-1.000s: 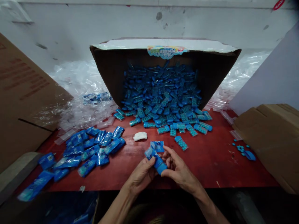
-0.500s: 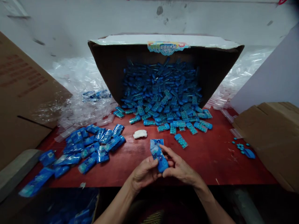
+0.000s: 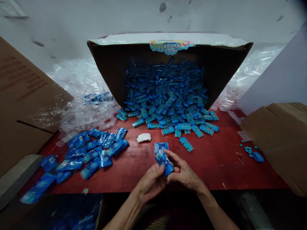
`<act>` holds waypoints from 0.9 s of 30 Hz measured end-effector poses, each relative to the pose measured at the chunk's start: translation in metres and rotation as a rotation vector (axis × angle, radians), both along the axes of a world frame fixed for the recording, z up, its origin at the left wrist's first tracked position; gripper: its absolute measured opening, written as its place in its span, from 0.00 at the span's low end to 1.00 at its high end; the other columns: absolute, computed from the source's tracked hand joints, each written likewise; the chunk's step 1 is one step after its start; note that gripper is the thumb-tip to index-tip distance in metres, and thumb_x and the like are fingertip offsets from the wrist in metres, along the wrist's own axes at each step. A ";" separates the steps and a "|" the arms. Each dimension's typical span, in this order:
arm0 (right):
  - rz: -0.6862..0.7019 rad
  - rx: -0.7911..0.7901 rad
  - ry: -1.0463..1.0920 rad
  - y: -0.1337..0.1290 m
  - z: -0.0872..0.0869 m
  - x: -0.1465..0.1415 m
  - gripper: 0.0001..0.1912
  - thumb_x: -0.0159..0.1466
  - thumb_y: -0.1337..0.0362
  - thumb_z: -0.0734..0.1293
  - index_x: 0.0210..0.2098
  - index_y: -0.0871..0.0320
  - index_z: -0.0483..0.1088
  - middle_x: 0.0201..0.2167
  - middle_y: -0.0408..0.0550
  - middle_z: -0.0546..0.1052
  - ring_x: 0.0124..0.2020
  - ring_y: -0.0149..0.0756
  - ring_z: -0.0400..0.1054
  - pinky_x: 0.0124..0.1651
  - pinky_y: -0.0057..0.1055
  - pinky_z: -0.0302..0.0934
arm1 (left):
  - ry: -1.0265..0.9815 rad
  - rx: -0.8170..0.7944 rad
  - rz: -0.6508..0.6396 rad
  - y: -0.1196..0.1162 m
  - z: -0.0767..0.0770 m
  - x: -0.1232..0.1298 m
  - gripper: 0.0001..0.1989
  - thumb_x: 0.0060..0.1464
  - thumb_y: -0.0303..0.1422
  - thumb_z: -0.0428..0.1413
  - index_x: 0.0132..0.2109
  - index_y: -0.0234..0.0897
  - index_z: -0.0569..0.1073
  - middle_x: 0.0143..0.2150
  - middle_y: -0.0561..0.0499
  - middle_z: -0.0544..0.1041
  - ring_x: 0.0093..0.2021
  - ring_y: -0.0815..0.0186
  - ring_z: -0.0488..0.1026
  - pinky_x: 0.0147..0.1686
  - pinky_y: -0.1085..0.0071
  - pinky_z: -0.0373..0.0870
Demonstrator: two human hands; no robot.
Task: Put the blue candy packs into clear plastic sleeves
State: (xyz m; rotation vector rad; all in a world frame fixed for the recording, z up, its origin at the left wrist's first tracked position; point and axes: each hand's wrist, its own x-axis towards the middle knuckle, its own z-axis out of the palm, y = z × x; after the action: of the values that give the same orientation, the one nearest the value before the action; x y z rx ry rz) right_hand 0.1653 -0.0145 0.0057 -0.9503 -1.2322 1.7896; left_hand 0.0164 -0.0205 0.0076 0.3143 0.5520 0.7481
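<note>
Both hands hold one small blue packet [image 3: 165,163] above the front of the red table. My left hand [image 3: 153,181] grips its left side, thumb on top. My right hand [image 3: 184,172] closes on its right side, with the index finger at the upper end. Just behind the packet a flat blue printed piece [image 3: 161,146] lies on the table. A white crumpled wad [image 3: 144,137] is behind it to the left. One clear blue-capped container with turquoise balls [image 3: 186,144] lies to the right, in front of the heap of similar containers [image 3: 165,95].
The heap spills from an open cardboard box [image 3: 227,64]. Wrapped blue packets [image 3: 91,156] lie at left on the red table [image 3: 216,166]. Clear plastic [image 3: 79,83] is piled behind them. Cardboard boxes stand left [image 3: 21,89] and right [image 3: 278,137]. Loose balls [image 3: 248,149] lie at right.
The packet has tilted slightly and its surface looks more creased. My left thumb has shifted a little lower and to the right along it. The view has moved very slightly.
</note>
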 end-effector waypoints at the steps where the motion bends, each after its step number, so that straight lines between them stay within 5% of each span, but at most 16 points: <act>1: -0.020 0.004 0.007 -0.001 -0.002 -0.001 0.38 0.46 0.74 0.67 0.54 0.46 0.55 0.42 0.39 0.69 0.33 0.27 0.63 0.33 0.22 0.61 | 0.003 0.000 0.010 -0.001 0.001 0.001 0.12 0.50 0.31 0.51 0.39 0.28 0.73 0.36 0.41 0.76 0.34 0.66 0.72 0.40 0.71 0.64; 7: 0.013 -0.031 -0.018 -0.002 -0.008 -0.001 0.39 0.47 0.72 0.66 0.56 0.46 0.52 0.40 0.40 0.68 0.26 0.24 0.62 0.28 0.23 0.62 | -0.018 0.027 0.031 -0.005 0.003 0.008 0.13 0.52 0.29 0.48 0.43 0.29 0.71 0.38 0.41 0.76 0.38 0.64 0.72 0.41 0.69 0.65; 11: 0.010 0.093 -0.122 0.008 -0.006 0.005 0.33 0.50 0.69 0.66 0.54 0.49 0.55 0.41 0.43 0.68 0.35 0.30 0.64 0.39 0.27 0.60 | -0.008 0.032 0.148 0.002 0.002 -0.008 0.12 0.52 0.30 0.48 0.43 0.32 0.71 0.38 0.43 0.77 0.41 0.60 0.72 0.44 0.63 0.64; 15: -0.200 0.373 -0.485 0.029 -0.008 0.006 0.17 0.57 0.64 0.61 0.47 0.54 0.63 0.37 0.46 0.68 0.34 0.31 0.63 0.40 0.29 0.58 | 0.008 0.004 0.559 0.024 0.011 -0.063 0.16 0.51 0.40 0.48 0.38 0.33 0.72 0.39 0.43 0.77 0.44 0.55 0.70 0.43 0.59 0.67; 17: -0.229 0.511 -0.704 0.040 -0.011 0.003 0.16 0.59 0.64 0.60 0.47 0.55 0.63 0.38 0.47 0.68 0.37 0.33 0.62 0.42 0.30 0.57 | 0.026 0.026 0.822 0.037 0.019 -0.094 0.26 0.49 0.47 0.45 0.44 0.28 0.68 0.42 0.37 0.75 0.47 0.55 0.69 0.41 0.61 0.69; 19: -0.211 0.592 -0.924 0.049 -0.016 -0.002 0.16 0.58 0.64 0.61 0.47 0.55 0.64 0.39 0.48 0.69 0.40 0.37 0.61 0.43 0.32 0.55 | 0.066 -0.005 0.947 0.046 0.025 -0.117 0.27 0.51 0.46 0.43 0.46 0.24 0.66 0.40 0.36 0.75 0.45 0.56 0.70 0.38 0.63 0.71; 22: -0.184 0.619 -1.196 0.057 -0.027 -0.012 0.10 0.57 0.65 0.62 0.40 0.54 0.68 0.36 0.48 0.70 0.39 0.39 0.61 0.41 0.33 0.54 | 0.168 -0.047 0.920 0.048 0.023 -0.122 0.18 0.55 0.36 0.42 0.42 0.26 0.67 0.31 0.42 0.77 0.39 0.58 0.73 0.36 0.62 0.71; 27: -0.238 0.623 -1.288 0.058 -0.035 -0.019 0.07 0.59 0.66 0.60 0.31 0.55 0.70 0.30 0.47 0.71 0.35 0.37 0.62 0.38 0.31 0.54 | 0.390 -0.133 0.526 0.030 -0.005 -0.063 0.06 0.49 0.27 0.50 0.37 0.31 0.68 0.23 0.49 0.74 0.25 0.66 0.73 0.28 0.70 0.70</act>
State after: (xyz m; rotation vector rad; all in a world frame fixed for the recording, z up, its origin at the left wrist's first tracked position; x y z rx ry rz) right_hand 0.1468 0.0433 -0.0291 -1.7953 -2.0928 0.3575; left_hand -0.0467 0.0095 0.0029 0.1899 1.0731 1.1604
